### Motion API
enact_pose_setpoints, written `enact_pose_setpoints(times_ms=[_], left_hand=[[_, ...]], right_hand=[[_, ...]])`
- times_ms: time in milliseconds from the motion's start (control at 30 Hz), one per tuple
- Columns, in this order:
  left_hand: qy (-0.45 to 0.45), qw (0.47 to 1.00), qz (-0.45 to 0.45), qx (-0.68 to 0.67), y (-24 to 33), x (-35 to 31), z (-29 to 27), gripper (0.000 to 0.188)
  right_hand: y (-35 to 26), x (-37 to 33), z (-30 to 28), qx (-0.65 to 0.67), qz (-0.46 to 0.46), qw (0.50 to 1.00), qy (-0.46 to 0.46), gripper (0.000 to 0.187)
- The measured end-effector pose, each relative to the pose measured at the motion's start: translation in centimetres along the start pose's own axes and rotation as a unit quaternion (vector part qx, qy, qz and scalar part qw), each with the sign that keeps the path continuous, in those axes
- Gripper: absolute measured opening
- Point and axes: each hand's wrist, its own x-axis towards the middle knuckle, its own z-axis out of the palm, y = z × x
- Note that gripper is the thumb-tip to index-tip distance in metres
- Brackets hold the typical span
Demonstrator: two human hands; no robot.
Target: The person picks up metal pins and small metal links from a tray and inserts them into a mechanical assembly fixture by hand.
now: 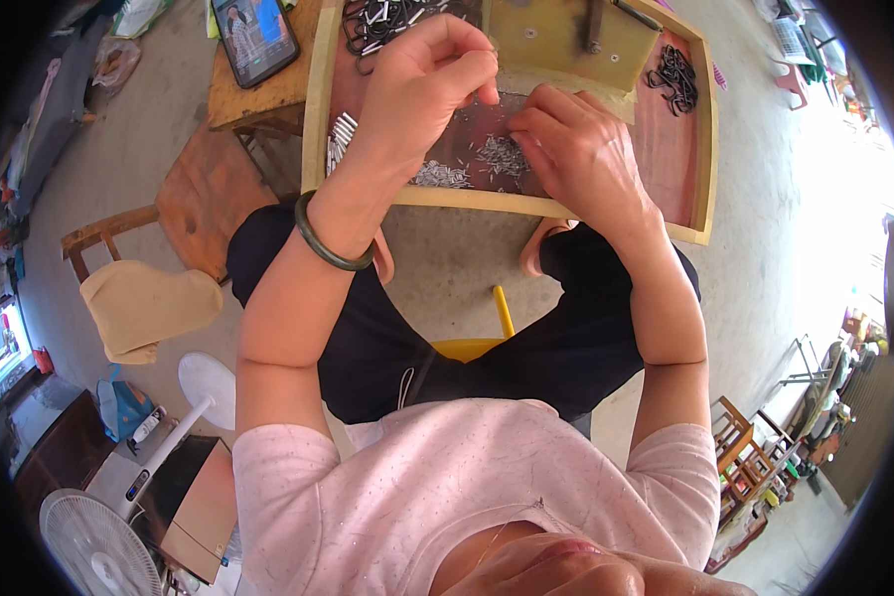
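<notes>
My left hand (429,81) is raised over the wooden-rimmed tray (703,149), its thumb and fingers drawn into a pinch. Whatever sits between those fingertips is too small to make out. Lower and to the right, my right hand (584,144) bends over the tray with thumb and fingers together, beside a loose pile of tiny silver metal pins (502,157). What it pinches, if anything, is hidden. Another heap of tiny pins (439,176) lies against the near rim. Short silver tubes (343,134) gather at the tray's left side, partly behind my left wrist.
A yellowish metal plate with a bolt (566,35) stands at the tray's far side. Black cord pieces with silver parts (392,18) lie far left, black curved pieces (675,77) far right. A phone (255,38) rests on a wooden stand, left of the tray. A fan (99,541) stands lower left.
</notes>
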Motion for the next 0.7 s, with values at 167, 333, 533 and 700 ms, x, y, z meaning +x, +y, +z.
enact_pose_setpoints(times_ms=[167, 333, 533, 700], left_hand=[[0.0, 1.0, -0.002, -0.002, 0.1, 0.0, -0.1, 0.009], [0.023, 1.0, -0.006, -0.007, -0.3, 0.0, -0.6, 0.009], [0.013, 1.0, -0.001, -0.009, -0.5, -0.3, -1.7, 0.007], [0.005, 1.0, 0.018, 0.014, 0.0, -0.8, -1.5, 0.007]], right_hand=[[-0.7, 0.5, 1.4, -0.016, -0.044, 0.999, 0.005, 0.007], [-1.6, 1.2, 1.9, -0.027, -0.085, 0.996, 0.002, 0.005], [-2.3, 1.9, 1.9, -0.087, -0.122, 0.987, -0.06, 0.005], [-1.4, 2.3, 2.9, -0.094, -0.122, 0.986, -0.064, 0.006]])
